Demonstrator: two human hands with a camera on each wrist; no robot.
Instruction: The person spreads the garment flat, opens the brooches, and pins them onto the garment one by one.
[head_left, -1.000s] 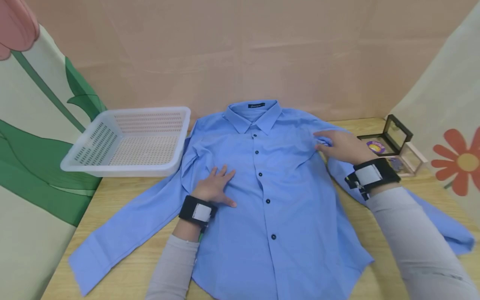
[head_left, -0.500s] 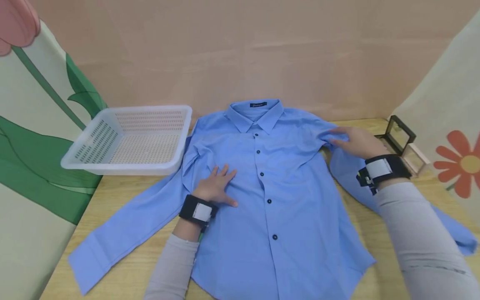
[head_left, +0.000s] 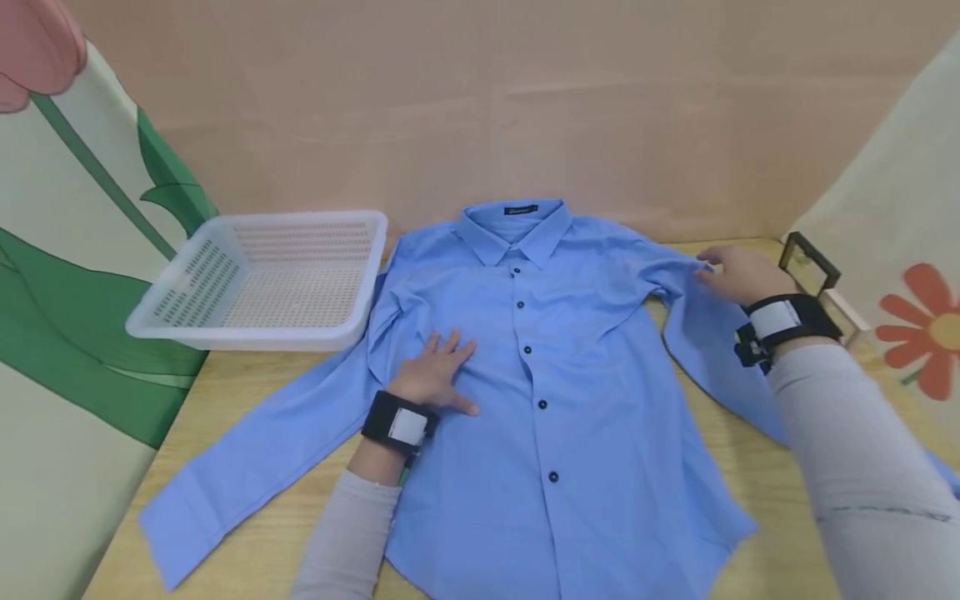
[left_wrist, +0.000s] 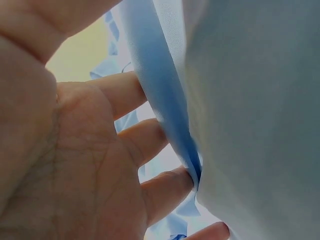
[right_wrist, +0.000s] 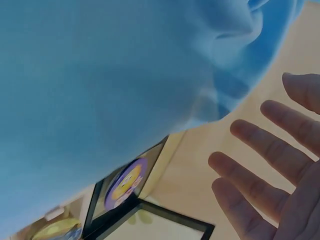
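A blue button-up shirt (head_left: pixel 480 367) lies face up with its collar toward the back and both sleeves spread outward. My left hand (head_left: pixel 431 375) rests flat with spread fingers on the shirt front, left of the button row. In the left wrist view its fingertips (left_wrist: pixel 177 182) meet a fold of blue cloth. My right hand (head_left: pixel 742 273) is at the upper part of the right-side sleeve (head_left: pixel 720 358), fingertips right at the cloth's edge. The right wrist view shows its fingers (right_wrist: pixel 270 145) extended and apart, with nothing between them, beside the blue cloth (right_wrist: pixel 100 90).
A white perforated plastic basket (head_left: pixel 292 340) stands on the wooden table (head_left: pixel 247 550) at the back left, beside the shirt's shoulder. Behind my right hand stand open frame-like cases, one black (head_left: pixel 813 254) and one pale (head_left: pixel 847 312). A round purple-and-yellow piece (right_wrist: pixel 125 182) lies inside the black one.
My right hand has moved right, from the shirt's chest edge out along the upper sleeve, drawing that cloth outward; its fingers now stand apart. The left hand has stayed on the shirt front.
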